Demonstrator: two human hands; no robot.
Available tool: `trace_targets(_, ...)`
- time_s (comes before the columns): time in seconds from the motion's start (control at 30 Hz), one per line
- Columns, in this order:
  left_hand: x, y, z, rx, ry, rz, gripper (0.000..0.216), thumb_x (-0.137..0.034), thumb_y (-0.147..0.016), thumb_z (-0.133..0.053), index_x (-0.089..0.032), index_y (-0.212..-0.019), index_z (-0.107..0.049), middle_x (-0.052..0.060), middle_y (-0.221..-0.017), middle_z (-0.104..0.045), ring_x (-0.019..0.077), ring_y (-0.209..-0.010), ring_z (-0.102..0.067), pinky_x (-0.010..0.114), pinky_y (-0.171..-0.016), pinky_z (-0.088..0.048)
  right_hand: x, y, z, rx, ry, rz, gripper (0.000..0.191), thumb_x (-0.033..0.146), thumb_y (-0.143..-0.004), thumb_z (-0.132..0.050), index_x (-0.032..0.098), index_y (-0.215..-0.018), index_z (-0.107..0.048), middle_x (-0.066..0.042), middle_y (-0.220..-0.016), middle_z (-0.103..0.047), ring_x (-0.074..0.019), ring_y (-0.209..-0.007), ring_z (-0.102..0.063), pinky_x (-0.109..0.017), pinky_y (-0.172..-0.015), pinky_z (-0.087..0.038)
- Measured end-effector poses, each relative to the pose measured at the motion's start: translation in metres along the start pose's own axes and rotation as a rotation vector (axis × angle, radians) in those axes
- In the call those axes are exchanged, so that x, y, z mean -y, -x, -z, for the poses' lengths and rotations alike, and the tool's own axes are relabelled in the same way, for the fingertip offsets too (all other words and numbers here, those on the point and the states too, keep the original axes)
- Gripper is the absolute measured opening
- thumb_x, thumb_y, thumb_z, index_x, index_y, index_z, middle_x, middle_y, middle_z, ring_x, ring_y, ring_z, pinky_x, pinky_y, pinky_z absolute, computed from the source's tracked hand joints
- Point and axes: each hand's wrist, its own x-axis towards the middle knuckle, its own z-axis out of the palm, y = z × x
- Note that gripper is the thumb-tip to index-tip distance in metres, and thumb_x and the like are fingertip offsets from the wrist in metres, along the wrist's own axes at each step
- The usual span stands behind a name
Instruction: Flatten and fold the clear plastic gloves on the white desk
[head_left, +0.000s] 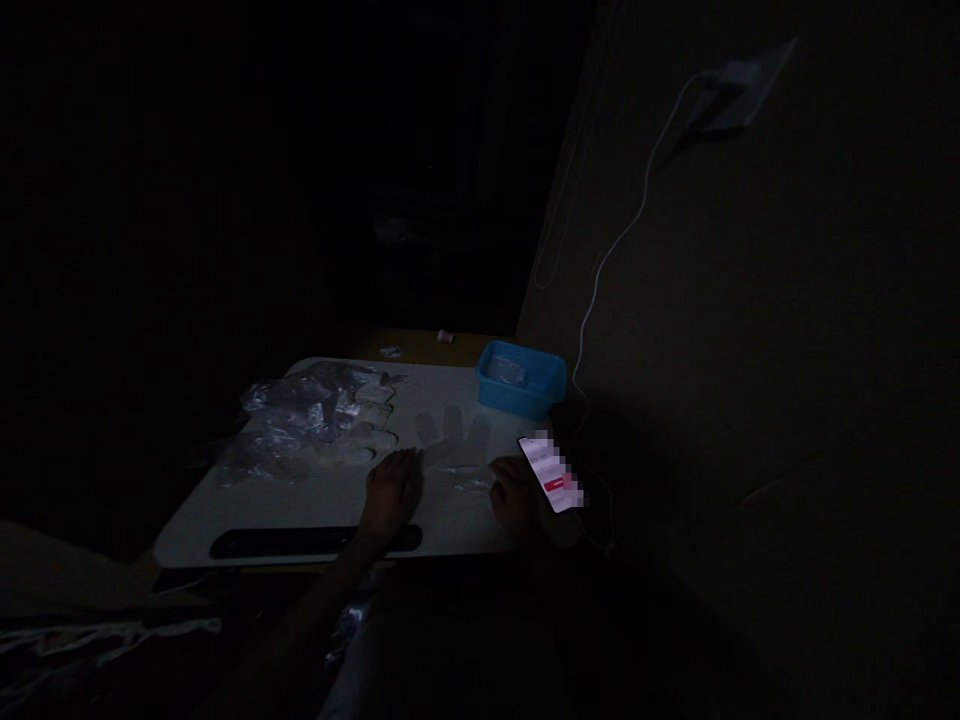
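The room is very dark. My left hand [390,497] rests on a white board [247,515], its fingers near the wrist end of a clear plastic glove [454,440] lying flat with fingers pointing away. My right hand [514,497] sits at the glove's right side, fingers curled on thin clear plastic; what it grips I cannot make out. A lit phone [551,472] lies just right of my right hand.
A heap of clear plastic gloves [307,420] covers the board's left half. A blue tray [521,380] stands at the back right. A dark ruler-like bar [300,541] lies along the near edge. A white cable [622,235] hangs from a wall socket [739,90].
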Motion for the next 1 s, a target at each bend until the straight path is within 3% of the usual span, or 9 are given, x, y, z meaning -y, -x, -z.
trace_targets(0.17,-0.003,-0.002,0.000,0.056,-0.071,-0.081,0.041,-0.020,-0.081,-0.035,-0.020,-0.119,-0.050,0.009,-0.124,-0.053,0.0253,-0.117,-0.042,0.044,-0.090,-0.036,0.013,-0.020,-0.003,0.108,0.083,0.039,0.036,0.014,-0.076,-0.044,0.016,-0.109,-0.059,-0.008,-0.114,-0.059,-0.0205,-0.113,-0.045,-0.038,-0.098,-0.032)
trace_targets(0.37,-0.012,-0.002,0.004,0.118,-0.103,-0.156,0.036,-0.016,-0.079,-0.036,-0.020,-0.108,-0.058,0.009,-0.119,-0.056,0.0260,-0.119,-0.041,0.048,-0.091,-0.033,0.051,-0.038,-0.022,0.286,0.211,0.195,0.042,0.035,-0.089,-0.033,0.020,-0.127,-0.041,-0.007,-0.136,-0.038,-0.0214,-0.129,-0.024,-0.050,-0.102,-0.017)
trace_targets(0.53,-0.015,-0.001,0.005,0.129,-0.102,-0.154,0.035,-0.018,-0.080,-0.037,-0.016,-0.108,-0.057,0.010,-0.119,-0.056,0.0261,-0.119,-0.041,0.048,-0.092,-0.032,0.057,-0.042,-0.031,0.305,0.222,0.264,0.042,0.039,-0.090,-0.029,0.021,-0.125,-0.043,-0.007,-0.133,-0.042,-0.0224,-0.128,-0.029,-0.054,-0.103,-0.014)
trace_targets(0.77,-0.013,0.000,0.002,0.118,-0.068,-0.147,0.036,-0.022,-0.081,-0.036,-0.018,-0.110,-0.056,0.009,-0.120,-0.056,0.0254,-0.118,-0.042,0.048,-0.094,-0.032,0.046,-0.053,-0.025,0.279,0.287,0.173,0.042,0.039,-0.090,-0.029,0.019,-0.123,-0.046,-0.010,-0.131,-0.044,-0.0237,-0.127,-0.029,-0.057,-0.102,-0.011)
trace_targets(1.0,-0.016,-0.001,0.006,0.129,-0.061,-0.131,0.039,-0.020,-0.079,-0.037,-0.015,-0.113,-0.054,0.010,-0.120,-0.055,0.0256,-0.118,-0.042,0.046,-0.092,-0.035,0.065,-0.045,-0.036,0.357,0.220,0.307,0.044,0.042,-0.091,-0.023,0.022,-0.125,-0.042,-0.005,-0.134,-0.041,-0.0204,-0.129,-0.026,-0.054,-0.103,-0.015)
